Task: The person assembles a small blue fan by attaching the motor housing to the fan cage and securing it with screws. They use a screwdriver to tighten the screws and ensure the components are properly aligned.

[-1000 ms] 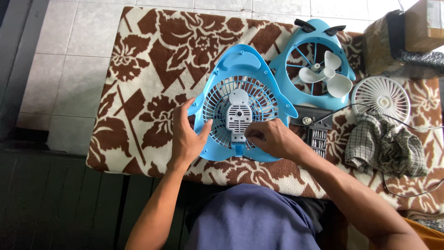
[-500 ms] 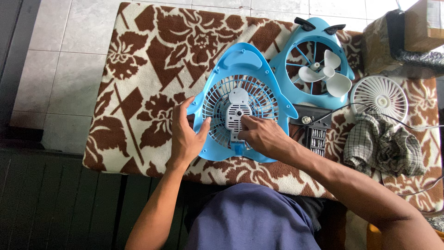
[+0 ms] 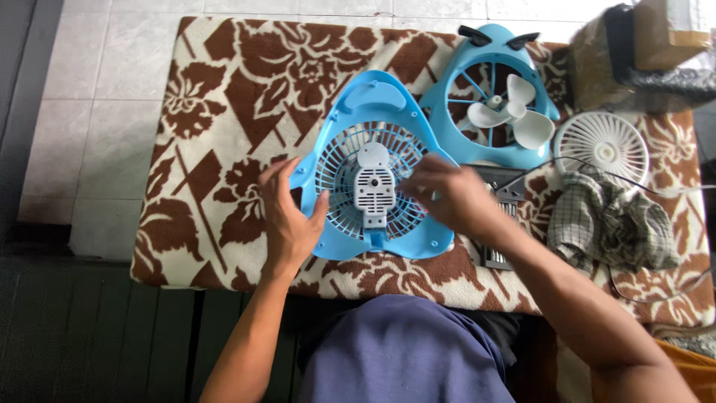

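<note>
On a table covered with a brown and cream floral cloth [image 3: 224, 97], seen from above, a blue plastic fan housing [image 3: 373, 172] lies flat near the front edge, its rounded triangular shell framing a circular grille with a pale grey motor cover [image 3: 373, 186] at the centre. The left hand [image 3: 287, 216] rests against the housing's left edge, fingers spread and loose, steadying the rim rather than closing round it. The right hand [image 3: 451, 198] lies over the right side of the grille, fingers curled down onto it; whether they pinch anything cannot be told. Behind and to the right, touching the housing's upper edge, sits a second blue fan shell [image 3: 466, 82] with a white three-bladed propeller [image 3: 511, 112] inside it and two black feet at its top. Just right of that lies a round white grille [image 3: 603, 147]. A dark slatted part [image 3: 507, 201] shows between the right wrist and the shells, partly hidden. A crumpled green-checked rag [image 3: 611, 224] sits on the right side of the cloth, with a thin black wire [image 3: 671, 186] running over it. At the far right corner stands a brown cardboard box [image 3: 667, 30] resting on a dark bundle wrapped in clear plastic [image 3: 649, 78]; any label there is too blurred to make out. The person's blue-grey shirt [image 3: 403, 351] fills the bottom centre
</note>
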